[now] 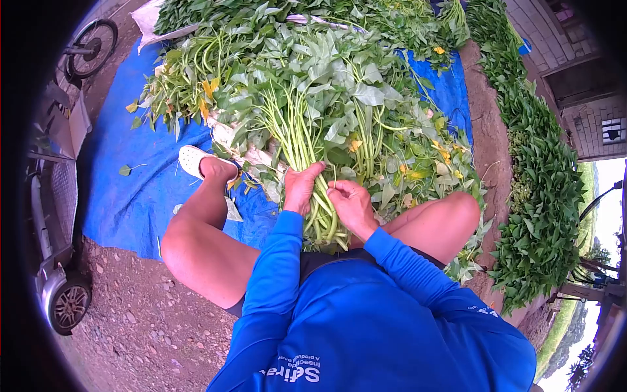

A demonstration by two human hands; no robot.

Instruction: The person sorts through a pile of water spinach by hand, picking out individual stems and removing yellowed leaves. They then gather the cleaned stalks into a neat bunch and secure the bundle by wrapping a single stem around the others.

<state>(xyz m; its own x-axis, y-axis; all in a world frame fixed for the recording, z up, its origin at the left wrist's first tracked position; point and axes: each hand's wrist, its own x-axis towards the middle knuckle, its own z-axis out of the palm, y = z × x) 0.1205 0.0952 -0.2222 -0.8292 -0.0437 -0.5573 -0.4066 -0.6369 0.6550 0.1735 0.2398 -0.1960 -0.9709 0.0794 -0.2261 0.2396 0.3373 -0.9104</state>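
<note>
Long green stems of a water spinach bunch (292,134) run between my legs, leaves pointing away from me and cut ends toward my lap. My left hand (302,188) is wrapped round the stems near their lower ends, thumb on top. At the right side of the same bunch, my right hand (353,204) is closed in a pinch against the stems; what its fingertips hold is too small to make out. Right beside the bunch lies a loose group of stems (369,140) with leaves, touched by neither hand.
Heaped greens (241,72) with some yellow leaves cover a blue tarp (124,189). My foot in a white clog (192,161) rests at left. A vehicle wheel (68,304) stands on gravel (137,313). A long row of leafy bunches (532,196) lines the right.
</note>
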